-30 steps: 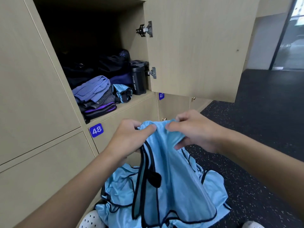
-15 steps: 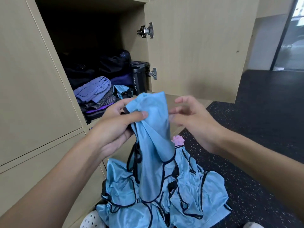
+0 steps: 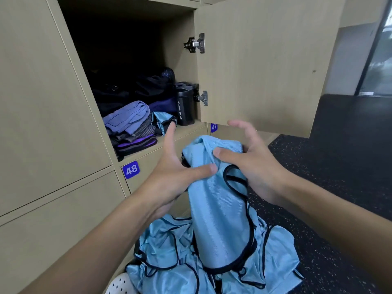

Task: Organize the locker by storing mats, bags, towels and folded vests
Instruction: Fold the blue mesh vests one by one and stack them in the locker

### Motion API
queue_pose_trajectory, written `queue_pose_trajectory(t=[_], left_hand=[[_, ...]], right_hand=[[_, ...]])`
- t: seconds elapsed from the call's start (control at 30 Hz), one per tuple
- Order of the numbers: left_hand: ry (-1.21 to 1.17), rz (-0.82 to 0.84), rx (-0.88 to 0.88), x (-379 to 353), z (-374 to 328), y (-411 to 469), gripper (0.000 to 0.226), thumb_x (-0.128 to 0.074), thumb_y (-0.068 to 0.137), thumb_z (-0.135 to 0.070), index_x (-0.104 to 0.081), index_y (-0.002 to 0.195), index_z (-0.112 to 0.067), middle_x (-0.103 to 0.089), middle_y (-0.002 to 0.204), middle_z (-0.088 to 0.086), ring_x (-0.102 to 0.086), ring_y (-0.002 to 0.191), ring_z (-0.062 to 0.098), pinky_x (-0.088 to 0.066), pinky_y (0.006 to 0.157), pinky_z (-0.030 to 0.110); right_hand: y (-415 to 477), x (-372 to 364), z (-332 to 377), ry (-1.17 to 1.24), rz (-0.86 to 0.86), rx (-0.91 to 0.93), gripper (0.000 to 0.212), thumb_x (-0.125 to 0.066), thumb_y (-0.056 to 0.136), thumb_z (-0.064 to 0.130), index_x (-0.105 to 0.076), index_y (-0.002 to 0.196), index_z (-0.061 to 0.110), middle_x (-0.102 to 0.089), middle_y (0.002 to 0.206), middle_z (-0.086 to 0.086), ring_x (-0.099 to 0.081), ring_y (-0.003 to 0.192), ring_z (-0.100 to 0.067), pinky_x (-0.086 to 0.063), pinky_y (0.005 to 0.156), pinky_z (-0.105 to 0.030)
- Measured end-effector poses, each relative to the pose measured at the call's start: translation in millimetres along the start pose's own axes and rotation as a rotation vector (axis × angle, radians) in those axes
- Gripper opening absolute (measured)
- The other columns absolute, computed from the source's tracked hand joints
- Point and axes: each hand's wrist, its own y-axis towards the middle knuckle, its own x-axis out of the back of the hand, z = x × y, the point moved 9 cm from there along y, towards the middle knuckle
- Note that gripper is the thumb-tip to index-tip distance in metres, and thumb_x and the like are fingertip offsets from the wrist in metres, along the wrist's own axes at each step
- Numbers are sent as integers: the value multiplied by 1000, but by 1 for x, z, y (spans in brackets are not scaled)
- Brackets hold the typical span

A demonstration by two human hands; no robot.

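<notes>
Before the locker (image 3: 177,49), left hand (image 3: 176,172) and right hand (image 3: 254,166) pinch a vest (image 3: 220,209), fingers (image 3: 169,143) splayed

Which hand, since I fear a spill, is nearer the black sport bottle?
Left. The left hand, fingers up, is just below-left of the sport bottle; the right hand sits farther right, under the open door.

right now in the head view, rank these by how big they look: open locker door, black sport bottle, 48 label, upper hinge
1. locker door, by far
2. sport bottle
3. upper hinge and 48 label look about alike, so I won't rank those two
</notes>
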Motion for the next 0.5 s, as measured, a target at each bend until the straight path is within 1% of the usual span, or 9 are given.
queue_pose_trajectory(t=[0.07, 0.17, 0.2, 0.23, 0.27, 0.3, 0.37, 0.43, 0.5], left_hand=[[11, -22, -62, 7, -7, 2, 121, -85, 67, 7, -22, 141, -66, -60, 135, 12, -72, 104, 26, -57, 92, 48], [7, -85, -104, 15, -15, 3, 118, -93, 52, -4, -34, 132, -67, -52, 144, 11, -68, 111, 27, -55, 94, 50], [-9, -100, -116, 18, -17, 4, 116, -93, 52, -4, -35, 131, -66, -52, 145, 11, -69, 110, 27, -56, 92, 50], [-21, -105, -121, 19, -20, 4, 116, -92, 55, -2, -35, 133, -65, -53, 143, 11, -70, 108, 27, -57, 90, 50], [-12, -114, -133, 20, -22, 4, 115, -91, 59, 1, -33, 135, -62, -55, 141, 11, -71, 105, 26, -58, 89, 50], [1, -120, -138, 19, -23, 4, 113, -90, 62, 3, -33, 137, -60, -58, 138, 11, -71, 103, 26, -58, 88, 50], [-10, -128, -157, 18, -27, 3, 108, -86, 67, 5, -32, 139, -55, -67, 125, 10, -73, 100, 28, -58, 88, 50], [-40, -126, -153, 15, -29, 1, 100, -81, 73, 6, -32, 141, -49, -72, 115, 11, -74, 96, 29, -59, 86, 50], [-81, -106, -122, 14, -28, 1, 96, -80, 74, 2, -33, 143, -46, -70, 118, 12, -74, 95, 28, -61, 83, 45]], right_hand=[[0, 0, -1, -9, 56, -23, 61, -76, 82, 8, -48, 128, 38, -71, 107, -11, -73, 88, -23, -59, 83, -44], [-2, -4, 2, -184, 214, 0, 98, -86, 73, 15, -27, 143, 51, -62, 126, 1, -68, 107, -12, -55, 94, -36], [-3, -6, 4, -228, 257, 10, 107, -87, 70, 15, -22, 146, 52, -61, 127, 4, -66, 109, -9, -53, 96, -32], [-4, -9, 5, -258, 292, 19, 109, -87, 70, 13, -21, 148, 48, -62, 127, 7, -66, 110, -8, -53, 95, -30], [-6, -12, 6, -285, 323, 34, 104, -87, 70, 10, -27, 149, 40, -64, 124, 9, -66, 109, -6, -54, 93, -27], [-7, -15, 8, -316, 343, 53, 92, -85, 71, 7, -38, 146, 32, -67, 120, 10, -66, 108, -6, -54, 90, -25], [-9, -18, 8, -363, 341, 76, 64, -83, 73, 5, -58, 128, 25, -73, 109, 7, -69, 100, -6, -55, 83, -22], [-9, -18, 7, -372, 304, 95, 42, -82, 75, 6, -66, 113, 17, -74, 100, 1, -70, 88, -6, -57, 76, -23], [-6, -14, 8, -412, 220, 132, 29, -82, 76, 13, -69, 101, 12, -64, 98, 1, -62, 76, -2, -54, 63, -22]])
